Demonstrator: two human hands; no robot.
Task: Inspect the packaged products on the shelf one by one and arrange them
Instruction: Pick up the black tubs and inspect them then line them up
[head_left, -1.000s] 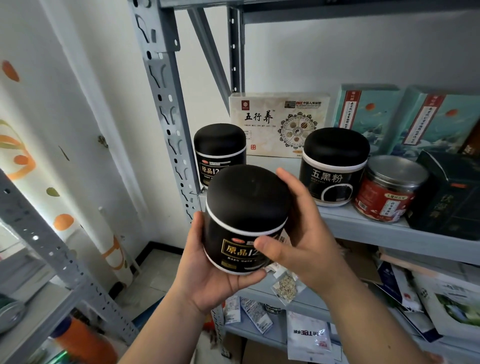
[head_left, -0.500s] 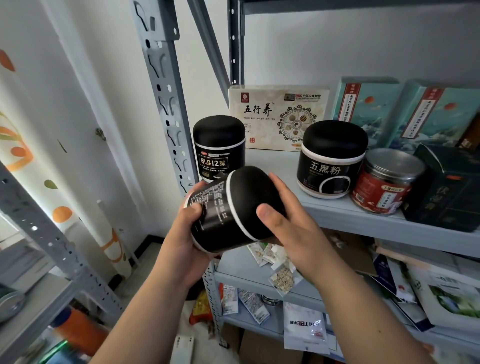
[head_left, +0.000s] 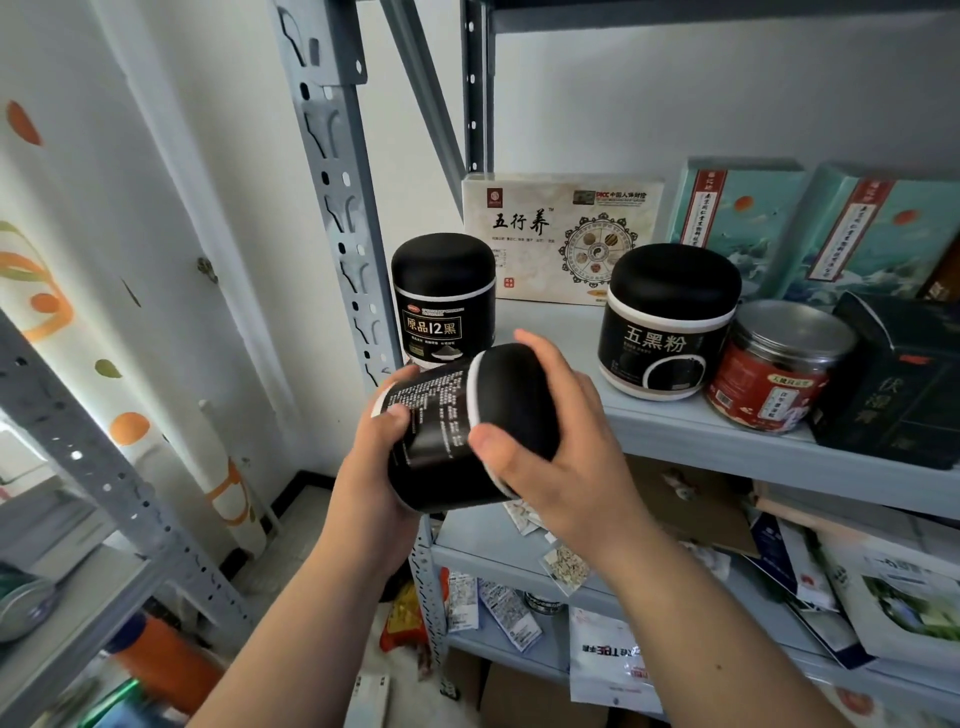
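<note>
Off the front-left corner of the grey shelf (head_left: 675, 441), left hand (head_left: 376, 473) and right hand (head_left: 566, 462) clamp a tilted black jar (head_left: 441, 436), fingers (head_left: 493, 441) curled round it; its lid (head_left: 517, 395), possibly loose, could drop.

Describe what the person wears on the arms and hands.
Nothing is worn. The left hand and right hand are bare: no gloves, rings or watch show. The left forearm and right forearm are bare too, with no sleeve or cuff in view.
</note>
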